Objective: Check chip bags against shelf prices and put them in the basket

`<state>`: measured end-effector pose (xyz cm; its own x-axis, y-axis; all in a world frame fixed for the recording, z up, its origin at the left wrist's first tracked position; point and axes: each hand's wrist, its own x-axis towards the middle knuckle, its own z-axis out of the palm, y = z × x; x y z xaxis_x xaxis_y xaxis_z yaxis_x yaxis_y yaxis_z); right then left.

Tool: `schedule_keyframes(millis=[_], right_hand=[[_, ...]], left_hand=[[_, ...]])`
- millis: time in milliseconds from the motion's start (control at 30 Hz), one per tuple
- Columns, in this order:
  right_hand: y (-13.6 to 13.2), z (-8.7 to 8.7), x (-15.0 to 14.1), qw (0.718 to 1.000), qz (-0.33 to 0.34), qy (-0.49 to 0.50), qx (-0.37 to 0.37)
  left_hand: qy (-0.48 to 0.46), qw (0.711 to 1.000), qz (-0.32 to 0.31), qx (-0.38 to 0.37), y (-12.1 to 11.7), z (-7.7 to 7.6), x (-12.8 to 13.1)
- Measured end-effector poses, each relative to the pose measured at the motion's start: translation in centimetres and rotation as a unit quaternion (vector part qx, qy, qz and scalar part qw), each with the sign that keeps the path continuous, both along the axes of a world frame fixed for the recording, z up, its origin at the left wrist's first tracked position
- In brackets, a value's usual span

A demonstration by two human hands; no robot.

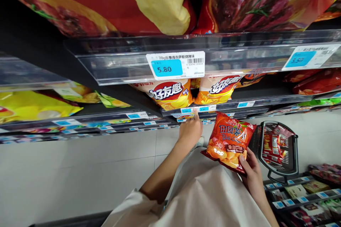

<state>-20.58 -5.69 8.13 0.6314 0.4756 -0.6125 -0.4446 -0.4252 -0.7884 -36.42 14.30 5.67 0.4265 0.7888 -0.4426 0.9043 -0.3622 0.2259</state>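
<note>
My right hand (253,172) grips a red bag of potato chips (227,142) by its lower right corner, thumb on the front. The bag faces me, with tomato-flavor print and chips pictured on it. My left hand (189,133) holds nothing. Its index finger stretches up to a blue-and-white price tag (186,110) on a lower shelf edge, the other fingers curled; whether the fingertip touches the tag I cannot tell. Just above that edge sit an orange-and-white chip bag (170,94) and a similar chip bag (218,88) beside it.
A clear shelf lip (119,64) with a 5.80 price label (176,65) juts out above my hands, large red chip bags (106,0) over it. At right, a black shopping basket (294,152) holds red packets. A low snack shelf (314,197) stands at lower right. Yellow bags (34,104) lie left.
</note>
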Motion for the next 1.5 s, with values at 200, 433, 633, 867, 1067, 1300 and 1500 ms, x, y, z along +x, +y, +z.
schedule_keyframes(millis=[200,433,633,867,1067,1300,1500], right_hand=[[-0.1,0.1,0.0,1.0,-0.001,-0.008,-0.003],[0.2,0.3,0.0,1.0,-0.015,0.003,-0.008],[0.5,0.3,-0.1,1.0,-0.019,0.007,-0.005],[0.1,-0.3,0.1,1.0,-0.002,0.002,0.008],[0.1,-0.9,0.3,1.0,0.007,-0.006,0.016],[-0.1,-1.5,0.1,1.0,0.014,-0.008,0.024],[-0.4,-1.8,-0.1,0.999,0.01,-0.003,0.048]], left_hand=[[0.01,1.0,-0.002,-0.007,-0.1,-0.1,0.3],[0.011,1.0,0.003,-0.011,-0.3,-0.2,0.5],[0.01,1.0,0.002,-0.016,-0.3,-0.1,0.6],[0.019,1.0,0.005,-0.015,-0.1,-0.2,0.8],[0.026,1.0,0.005,-0.01,-0.3,-0.4,1.4],[0.033,0.999,0.004,-0.007,-0.5,-0.7,1.2],[0.033,0.999,-0.005,0.01,-0.6,-1.3,1.1]])
